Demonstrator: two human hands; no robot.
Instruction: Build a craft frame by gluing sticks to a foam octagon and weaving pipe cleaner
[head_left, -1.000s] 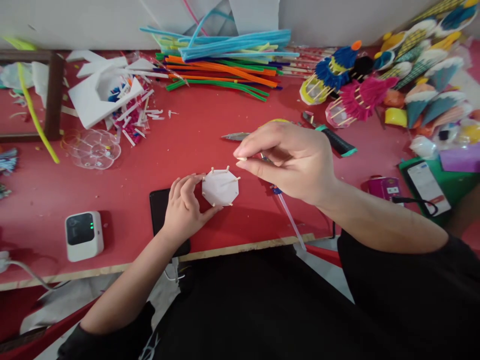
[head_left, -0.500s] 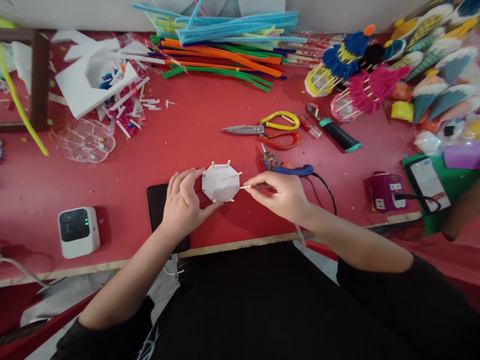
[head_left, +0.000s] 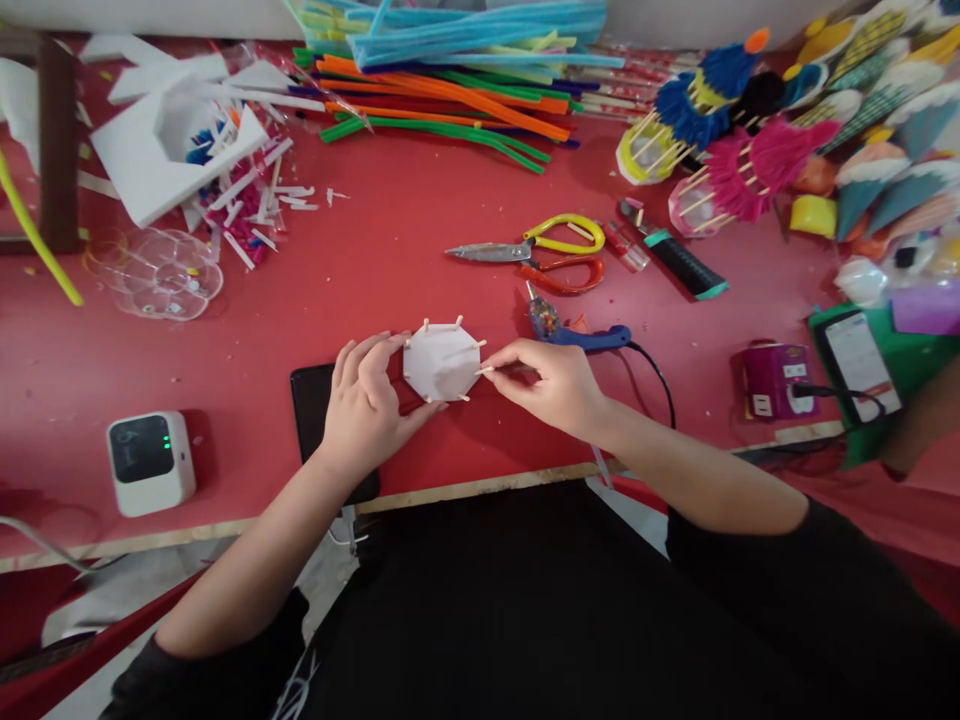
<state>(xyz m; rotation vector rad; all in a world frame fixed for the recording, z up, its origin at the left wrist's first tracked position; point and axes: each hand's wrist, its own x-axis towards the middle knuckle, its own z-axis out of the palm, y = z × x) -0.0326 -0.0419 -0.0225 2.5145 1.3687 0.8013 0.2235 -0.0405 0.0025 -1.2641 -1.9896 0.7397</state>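
A white octagonal piece lies on the red table, with short wooden sticks standing at several of its corners. My left hand grips it from the left, with fingertips at the upper left edge and the thumb at the lower edge. Between the thumb and index finger of my right hand is a small wooden stick. The stick's tip meets the octagon's right corner. Just beyond my right hand rests a blue glue gun. A black phone sits partly under my left wrist.
Scissors and a green-black cutter lie beyond my hands. Pipe cleaners are heaped at the back, foam scraps at left. Tasselled stick crafts stand at right, near a purple power block. A white device stands front left.
My right hand has moved slightly left, bringing the stick up to the octagon's corner. My left hand keeps its grip. The view has shifted a little.
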